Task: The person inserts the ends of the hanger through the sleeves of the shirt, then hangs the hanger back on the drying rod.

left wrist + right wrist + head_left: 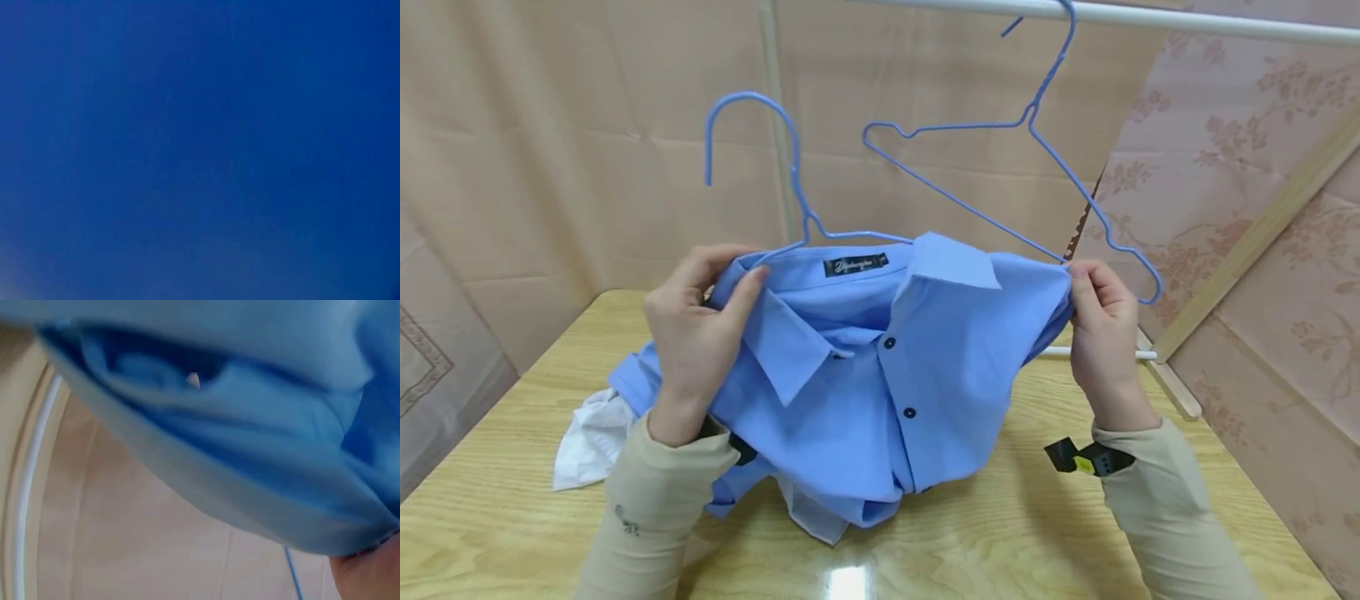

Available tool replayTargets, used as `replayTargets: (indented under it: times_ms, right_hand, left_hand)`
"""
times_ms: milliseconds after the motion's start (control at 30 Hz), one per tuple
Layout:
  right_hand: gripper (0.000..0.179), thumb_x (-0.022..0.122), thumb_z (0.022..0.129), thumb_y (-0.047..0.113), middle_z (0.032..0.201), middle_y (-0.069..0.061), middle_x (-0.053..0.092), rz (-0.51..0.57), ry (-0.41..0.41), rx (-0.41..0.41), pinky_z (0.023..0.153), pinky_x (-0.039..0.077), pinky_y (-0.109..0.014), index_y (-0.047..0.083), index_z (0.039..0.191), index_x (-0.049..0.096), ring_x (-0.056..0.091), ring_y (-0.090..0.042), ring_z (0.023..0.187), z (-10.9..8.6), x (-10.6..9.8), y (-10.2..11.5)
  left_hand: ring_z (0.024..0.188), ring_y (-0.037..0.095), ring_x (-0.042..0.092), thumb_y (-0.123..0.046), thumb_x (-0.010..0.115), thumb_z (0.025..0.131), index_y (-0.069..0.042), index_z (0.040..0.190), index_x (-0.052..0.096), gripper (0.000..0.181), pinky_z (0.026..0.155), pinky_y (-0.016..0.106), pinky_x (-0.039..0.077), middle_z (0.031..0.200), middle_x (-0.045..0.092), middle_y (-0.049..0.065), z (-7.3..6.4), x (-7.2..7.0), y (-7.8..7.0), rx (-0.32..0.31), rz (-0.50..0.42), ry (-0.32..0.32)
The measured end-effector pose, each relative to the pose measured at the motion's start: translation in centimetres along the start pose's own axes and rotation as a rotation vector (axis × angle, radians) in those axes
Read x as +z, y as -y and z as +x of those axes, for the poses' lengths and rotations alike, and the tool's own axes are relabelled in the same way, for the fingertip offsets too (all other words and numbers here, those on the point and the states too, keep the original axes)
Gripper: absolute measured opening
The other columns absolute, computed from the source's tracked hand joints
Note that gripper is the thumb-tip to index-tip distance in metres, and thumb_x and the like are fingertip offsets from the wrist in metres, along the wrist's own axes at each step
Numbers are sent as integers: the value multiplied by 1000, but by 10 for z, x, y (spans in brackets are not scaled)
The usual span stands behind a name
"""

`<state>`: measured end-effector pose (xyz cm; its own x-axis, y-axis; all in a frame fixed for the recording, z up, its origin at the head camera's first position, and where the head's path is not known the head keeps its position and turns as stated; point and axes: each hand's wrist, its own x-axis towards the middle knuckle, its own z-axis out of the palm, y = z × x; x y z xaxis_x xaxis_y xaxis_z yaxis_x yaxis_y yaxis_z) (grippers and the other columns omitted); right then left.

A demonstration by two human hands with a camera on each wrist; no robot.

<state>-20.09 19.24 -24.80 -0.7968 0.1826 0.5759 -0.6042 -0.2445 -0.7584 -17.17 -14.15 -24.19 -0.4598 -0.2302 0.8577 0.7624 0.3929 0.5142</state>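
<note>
A light blue button-up shirt [955, 358] with dark buttons and a black neck label is held up above the table. Inside its collar sits a blue wire hanger [796, 167], its hook rising from the neck opening. My left hand [692, 333] pinches the shirt by the collar and shoulder on the left, thumb in front. At the opposite shoulder, my right hand [1105, 333] pinches the fabric between thumb and fingers. The right wrist view shows the shirt's folds [275, 487] from below. Blurred blue fills the left wrist view.
Behind, a second blue hanger [955, 127] hangs on a white rail [1187, 18]. White cloth [591, 442] lies at the left on the wooden table [985, 542]. A wooden post [1262, 242] of the rack stands on the right. Curtains back the scene.
</note>
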Motion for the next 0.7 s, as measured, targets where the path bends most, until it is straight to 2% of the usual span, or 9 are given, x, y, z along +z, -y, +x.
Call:
replayTargets:
  times_ms: [167, 333, 433, 500, 600, 700]
  right_hand:
    - [28, 41, 97, 20, 82, 5, 61, -366, 181, 52, 66, 41, -19, 11, 84, 63, 53, -7, 72, 2, -13, 1]
    - [40, 35, 99, 32, 93, 9, 66, -672, 415, 86, 76, 41, -18, 8, 100, 66, 58, -7, 86, 9, -17, 15]
    - [37, 37, 98, 29, 102, 6, 66, -803, 570, 76, 79, 40, -15, 7, 107, 65, 56, -3, 94, 13, -12, 22]
    - [33, 40, 98, 26, 103, 3, 66, -883, 651, 60, 78, 40, -16, 9, 108, 65, 56, -2, 92, 14, -7, 24]
    - [30, 41, 97, 26, 103, -1, 67, -980, 741, 41, 75, 41, -18, 13, 110, 65, 57, -3, 89, 14, 2, 26]
    - [31, 40, 97, 26, 107, -2, 65, -996, 798, 43, 76, 41, -19, 13, 115, 63, 56, -5, 91, 11, 8, 27]
  left_hand:
    - [79, 3, 62, -2, 69, 77, 2, 91, 68, 14, 71, 15, 47, 87, 69, 9, -2, -2, 1, 57, 45, 77]
    - [78, 2, 60, 2, 70, 74, 1, 90, 68, 16, 72, 14, 46, 85, 69, 11, -2, 0, 0, 137, 43, 136]
    - [77, 4, 60, 6, 71, 71, 1, 89, 68, 19, 73, 14, 46, 83, 68, 12, -3, 2, -1, 181, 41, 157]
    - [77, 7, 61, 7, 72, 70, 0, 88, 68, 20, 75, 14, 46, 82, 68, 12, -4, 5, -2, 208, 37, 173]
    - [77, 12, 63, 5, 71, 71, 0, 89, 68, 19, 76, 15, 46, 83, 68, 12, -5, 8, -1, 255, 36, 214]
    - [77, 17, 64, 5, 71, 72, 0, 90, 68, 19, 77, 14, 46, 83, 68, 11, -8, 10, -1, 271, 29, 242]
